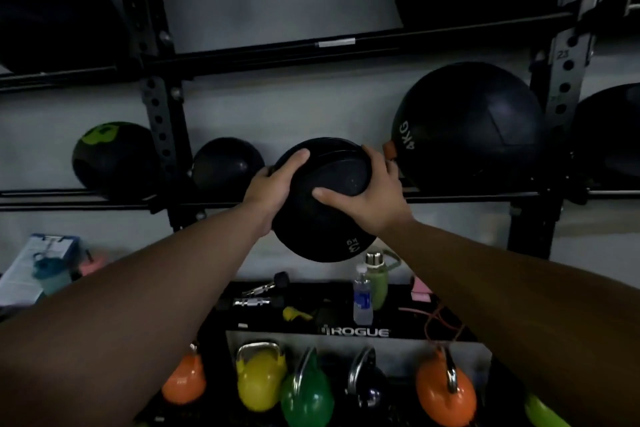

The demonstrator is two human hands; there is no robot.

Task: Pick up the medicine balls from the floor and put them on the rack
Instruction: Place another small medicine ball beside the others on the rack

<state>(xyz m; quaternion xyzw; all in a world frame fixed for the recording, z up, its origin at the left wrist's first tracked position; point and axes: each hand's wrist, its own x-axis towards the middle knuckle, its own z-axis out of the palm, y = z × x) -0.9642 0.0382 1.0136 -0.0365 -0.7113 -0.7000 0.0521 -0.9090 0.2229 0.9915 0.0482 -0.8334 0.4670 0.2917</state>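
Grey wall, black rack (346, 198), dim light.
Black medicine ball (329, 204), marked 3 kg: clasped between left hand (273, 191) and right hand (370, 198), fingers spread, at the middle rail between small ball (227, 163) and 4KG ball (471, 125).

both arms reach forward; the left hand (273, 184) and right hand (367, 194) clasp a black medicine ball (325, 218) from either side, at the level of the rack (450, 198) rail; a smaller black ball (227, 163) sits just left, a 4kg ball (467, 125) just right; coloured kettlebells (259, 378) stand below
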